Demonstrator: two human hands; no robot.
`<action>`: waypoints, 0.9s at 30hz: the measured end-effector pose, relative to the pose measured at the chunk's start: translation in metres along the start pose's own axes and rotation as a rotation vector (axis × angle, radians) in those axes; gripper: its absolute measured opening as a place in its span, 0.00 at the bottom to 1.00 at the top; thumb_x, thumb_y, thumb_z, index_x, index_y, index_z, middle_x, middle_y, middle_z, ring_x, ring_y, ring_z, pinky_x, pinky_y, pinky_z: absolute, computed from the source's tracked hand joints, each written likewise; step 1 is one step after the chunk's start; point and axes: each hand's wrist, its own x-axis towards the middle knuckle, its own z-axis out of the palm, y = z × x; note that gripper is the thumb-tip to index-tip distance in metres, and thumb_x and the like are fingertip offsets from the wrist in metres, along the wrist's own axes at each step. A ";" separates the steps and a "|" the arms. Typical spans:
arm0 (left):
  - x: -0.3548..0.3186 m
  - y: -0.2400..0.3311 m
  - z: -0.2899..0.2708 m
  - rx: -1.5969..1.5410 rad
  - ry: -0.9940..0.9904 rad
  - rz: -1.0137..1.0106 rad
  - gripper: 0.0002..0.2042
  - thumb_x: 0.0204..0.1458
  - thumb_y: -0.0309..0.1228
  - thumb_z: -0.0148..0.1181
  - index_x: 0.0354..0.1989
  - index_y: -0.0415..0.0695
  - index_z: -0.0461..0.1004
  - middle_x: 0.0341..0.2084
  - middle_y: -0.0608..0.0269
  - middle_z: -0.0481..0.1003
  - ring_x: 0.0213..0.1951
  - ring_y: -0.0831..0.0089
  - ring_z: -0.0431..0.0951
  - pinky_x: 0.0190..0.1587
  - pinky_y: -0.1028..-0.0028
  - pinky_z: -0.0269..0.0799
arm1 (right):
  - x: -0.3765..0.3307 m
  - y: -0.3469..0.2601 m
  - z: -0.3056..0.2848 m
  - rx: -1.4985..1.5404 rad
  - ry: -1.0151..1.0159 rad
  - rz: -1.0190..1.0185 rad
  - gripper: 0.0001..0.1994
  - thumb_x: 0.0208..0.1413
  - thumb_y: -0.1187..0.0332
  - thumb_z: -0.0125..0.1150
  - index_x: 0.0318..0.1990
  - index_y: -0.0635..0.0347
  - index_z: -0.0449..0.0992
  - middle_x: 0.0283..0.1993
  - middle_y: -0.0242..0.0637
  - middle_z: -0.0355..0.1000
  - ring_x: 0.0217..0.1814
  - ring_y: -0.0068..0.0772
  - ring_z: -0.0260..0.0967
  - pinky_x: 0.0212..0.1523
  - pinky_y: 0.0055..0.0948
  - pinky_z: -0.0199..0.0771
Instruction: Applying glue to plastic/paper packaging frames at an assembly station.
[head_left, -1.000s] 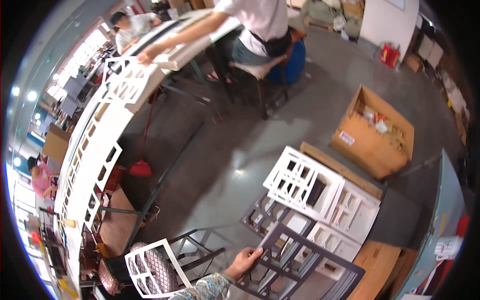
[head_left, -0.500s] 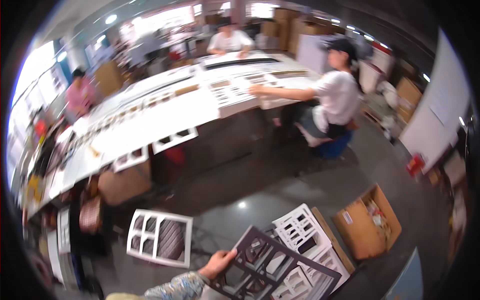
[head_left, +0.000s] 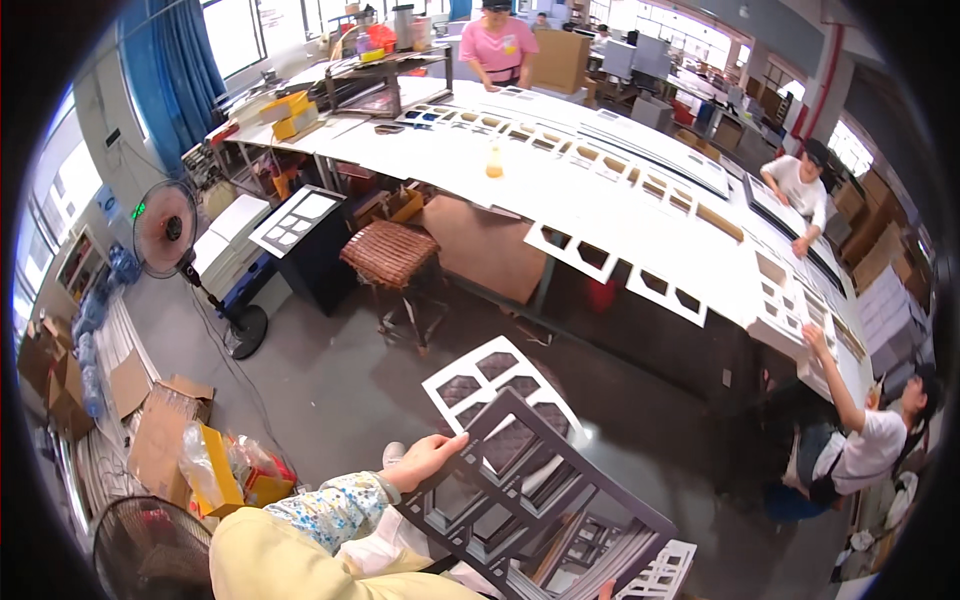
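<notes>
One left hand grips the upper-left edge of one dark grey rectangular panel with cut-out windows, held at six o'clock, tilted. Of the right hand, only fingertips show by its lower edge; whether they grip, I cannot tell. At eleven o'clock from the panel, one white windowed frame lies on one dark quilted stool seat. At twelve stands one long white table, two white cut-out frames overhanging its near edge.
</notes>
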 end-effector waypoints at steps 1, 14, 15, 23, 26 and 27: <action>0.014 -0.012 -0.024 -0.013 0.008 -0.004 0.33 0.47 0.57 0.48 0.46 0.34 0.69 0.42 0.51 0.71 0.46 0.64 0.70 0.48 0.71 0.62 | 0.001 0.003 0.023 -0.022 -0.014 0.009 0.31 0.53 0.58 0.54 0.59 0.62 0.49 0.53 0.42 0.59 0.51 0.35 0.61 0.48 0.34 0.65; 0.137 -0.022 -0.365 -0.396 0.139 -0.162 0.34 0.46 0.58 0.50 0.44 0.32 0.69 0.34 0.57 0.73 0.36 0.73 0.71 0.40 0.75 0.66 | -0.025 0.019 0.393 -0.338 -0.092 0.081 0.35 0.54 0.54 0.53 0.63 0.60 0.44 0.58 0.43 0.56 0.55 0.35 0.59 0.50 0.34 0.64; 0.145 -0.023 -0.383 -0.438 0.135 -0.140 0.33 0.46 0.57 0.52 0.43 0.32 0.68 0.32 0.58 0.72 0.35 0.75 0.71 0.39 0.75 0.66 | -0.025 0.021 0.414 -0.363 -0.117 0.066 0.35 0.54 0.54 0.53 0.63 0.60 0.44 0.58 0.43 0.56 0.55 0.35 0.58 0.50 0.34 0.64; 0.199 -0.038 -0.485 -0.640 0.344 -0.215 0.25 0.50 0.49 0.52 0.41 0.35 0.69 0.31 0.60 0.73 0.30 0.76 0.73 0.33 0.77 0.69 | 0.047 0.008 0.608 -0.422 -0.537 -0.011 0.14 0.57 0.62 0.49 0.41 0.66 0.65 0.31 0.38 0.69 0.30 0.31 0.69 0.29 0.29 0.72; 0.226 -0.053 -0.523 -0.903 0.449 -0.169 0.23 0.48 0.49 0.56 0.36 0.37 0.71 0.27 0.63 0.73 0.28 0.77 0.73 0.32 0.76 0.70 | 0.085 0.006 0.688 -0.552 -0.624 -0.081 0.16 0.56 0.62 0.51 0.46 0.66 0.66 0.38 0.33 0.69 0.37 0.25 0.67 0.39 0.25 0.67; 0.231 -0.052 -0.534 -0.952 0.481 -0.172 0.23 0.48 0.49 0.55 0.36 0.37 0.71 0.28 0.63 0.73 0.28 0.77 0.73 0.32 0.77 0.70 | 0.066 -0.007 0.731 -0.593 -0.643 -0.069 0.17 0.56 0.62 0.51 0.47 0.66 0.66 0.40 0.31 0.68 0.40 0.23 0.65 0.41 0.24 0.65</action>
